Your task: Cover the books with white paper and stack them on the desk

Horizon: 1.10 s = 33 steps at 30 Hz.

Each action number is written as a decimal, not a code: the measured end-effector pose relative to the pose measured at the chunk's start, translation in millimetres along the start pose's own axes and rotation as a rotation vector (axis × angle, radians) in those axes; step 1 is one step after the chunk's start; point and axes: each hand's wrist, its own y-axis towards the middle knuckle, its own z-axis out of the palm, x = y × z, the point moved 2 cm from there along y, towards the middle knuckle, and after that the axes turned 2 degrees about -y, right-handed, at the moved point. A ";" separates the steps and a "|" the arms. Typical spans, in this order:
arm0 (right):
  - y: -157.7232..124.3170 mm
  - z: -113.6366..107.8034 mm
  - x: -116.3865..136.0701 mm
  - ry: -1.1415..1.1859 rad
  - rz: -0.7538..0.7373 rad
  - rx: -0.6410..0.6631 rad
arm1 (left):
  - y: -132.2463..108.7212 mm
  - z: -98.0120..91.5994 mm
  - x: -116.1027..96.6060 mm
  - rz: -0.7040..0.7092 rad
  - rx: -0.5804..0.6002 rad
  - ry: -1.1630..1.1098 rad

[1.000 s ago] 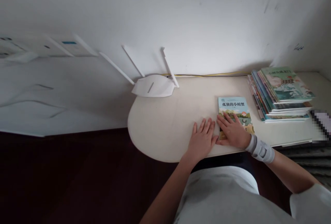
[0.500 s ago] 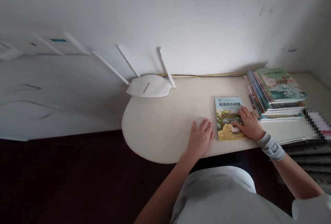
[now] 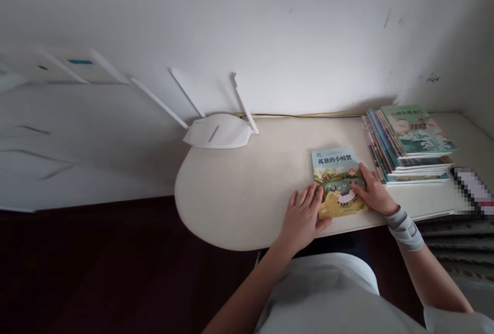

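A thin picture book [image 3: 335, 185] with a light blue and yellow cover lies face up on the cream table [image 3: 231, 190]. At its lower left edge rests my left hand [image 3: 303, 218], fingers apart, fingertips touching the cover's side and thumb near the bottom edge. My right hand [image 3: 374, 191], with a grey wrist band, is at the book's right edge, its thumb on the cover and fingers spread along the side. Neither hand is closed round the book. Just to the right stands a stack of books [image 3: 415, 133], a green-covered one on top.
A white router [image 3: 218, 132] with upright antennas sits at the back left of the table against the wall. A thin cable [image 3: 293, 116] runs along the wall edge. A blurred-out phone-like object [image 3: 473, 187] lies at the far right.
The book has shifted a little left and is slightly tilted. My left hand has come up against its left edge. My right hand has drawn back from the cover to the right edge.
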 end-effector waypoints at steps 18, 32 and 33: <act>40.4 -46.2 68.2 0.656 -0.175 0.046 | 0.3 1.8 -1.0 0.031 -0.040 -0.025; 53.5 19.4 153.7 -0.326 -0.505 0.286 | -26.1 -11.3 69.5 -0.289 -0.063 0.151; 52.0 23.2 151.8 -0.343 -0.520 0.306 | -26.4 -10.1 70.3 -0.287 -0.060 0.157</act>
